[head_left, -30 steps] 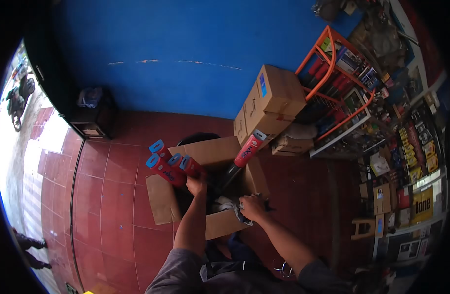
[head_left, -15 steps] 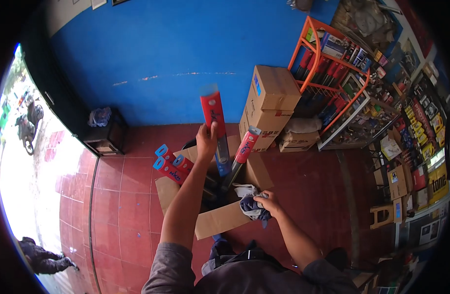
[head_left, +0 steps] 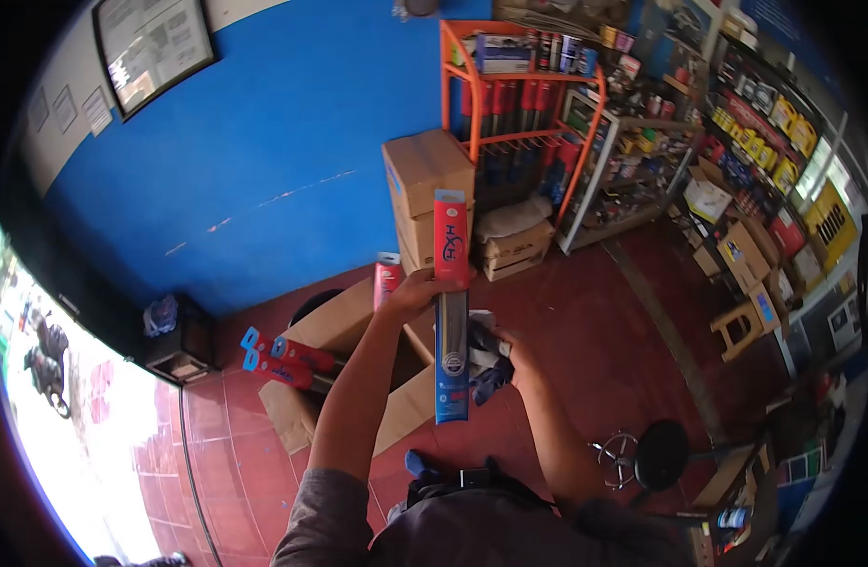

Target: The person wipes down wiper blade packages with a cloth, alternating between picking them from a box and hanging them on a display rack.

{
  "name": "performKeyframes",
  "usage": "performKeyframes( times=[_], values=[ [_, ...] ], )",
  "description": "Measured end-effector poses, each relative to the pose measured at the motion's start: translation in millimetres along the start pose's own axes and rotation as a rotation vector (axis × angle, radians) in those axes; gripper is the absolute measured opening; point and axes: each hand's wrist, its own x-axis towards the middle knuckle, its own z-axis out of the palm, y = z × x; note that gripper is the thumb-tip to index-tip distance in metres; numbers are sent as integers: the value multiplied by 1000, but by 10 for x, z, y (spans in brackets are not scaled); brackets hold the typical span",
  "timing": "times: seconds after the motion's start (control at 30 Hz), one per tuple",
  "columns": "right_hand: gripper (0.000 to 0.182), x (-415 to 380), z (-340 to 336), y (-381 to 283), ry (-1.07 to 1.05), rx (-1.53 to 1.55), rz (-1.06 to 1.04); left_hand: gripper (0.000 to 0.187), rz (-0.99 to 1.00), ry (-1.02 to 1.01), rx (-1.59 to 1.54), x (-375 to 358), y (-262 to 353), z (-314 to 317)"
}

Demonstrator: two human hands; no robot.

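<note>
My left hand (head_left: 413, 296) is closed around a long, narrow red-and-blue package (head_left: 452, 340), held upright in front of me. A dark rod-like part shows along its middle. Behind the package, my right hand (head_left: 516, 359) grips a crumpled grey and dark-blue cloth (head_left: 491, 386). Below them sits an open cardboard box (head_left: 406, 404) on the floor. Several similar red packages (head_left: 297, 357) lean out of its left side. One more red package (head_left: 386, 274) stands up beyond my left wrist, its lower part hidden.
Stacked cartons (head_left: 428, 175) stand against the blue wall beside an orange rack (head_left: 524, 77). Crowded shelves (head_left: 632, 175) continue to the right. A round black stool (head_left: 661, 454) is near my right elbow, and a small dark table (head_left: 180, 340) is by the doorway at left.
The package has come up out of the box area and moved right, nearer the cloth. My view has turned rightward; both hands keep their holds.
</note>
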Motion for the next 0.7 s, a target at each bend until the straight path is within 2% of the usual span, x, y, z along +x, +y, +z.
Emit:
performKeyframes(
  times=[0.03, 0.1, 0.17, 0.23, 0.27, 0.3, 0.37, 0.4, 0.43, 0.5, 0.57, 0.63, 0.67, 0.7],
  values=[
    [22, -151, -25, -163, 18, 10, -14, 55, -5, -24, 2, 97, -47, 151],
    [22, -382, -198, -406, -37, 259, 1, 56, -198, 197, -138, 339, -198, 415],
    [25, -542, -373, -531, 73, 319, -121, 55, -207, 180, -12, 569, -341, 656],
    [30, -1023, -66, -767, 516, 67, -589, 60, -179, 49, -286, 762, -497, 944],
    [35, -1271, 67, -821, 543, -126, -715, 60, -221, -25, -275, 983, -699, 964],
    [33, -1424, 77, -796, 570, -444, -881, 60, -227, -55, -271, 1081, -691, 1116],
    [52, -1795, 240, -720, 494, -855, -956, 61, -283, -193, -550, 1220, -637, 1412],
    [61, -1921, 283, -716, 427, -1104, -992, 52, -270, -275, -549, 1196, -491, 1596],
    [61, -1990, 287, -705, 448, -1106, -999, 52, -274, -295, -545, 1208, -464, 1778],
    [75, -2075, 274, -704, 475, -1436, -1047, 47, -73, -265, -434, 1193, -407, 2144],
    [73, -2064, 155, -663, 558, -1490, -1070, 49, -141, -303, -487, 1032, -221, 2397],
    [62, -1959, -78, -582, 532, -1567, -1071, 54, -141, -315, -433, 941, -131, 2578],
    [54, -1923, -168, -578, 572, -1503, -1056, 57, -184, -367, -410, 860, -66, 2630],
    [54, -1894, -217, -642, 582, -1507, -1055, 57, -185, -376, -412, 858, -134, 2649]
  ],
)
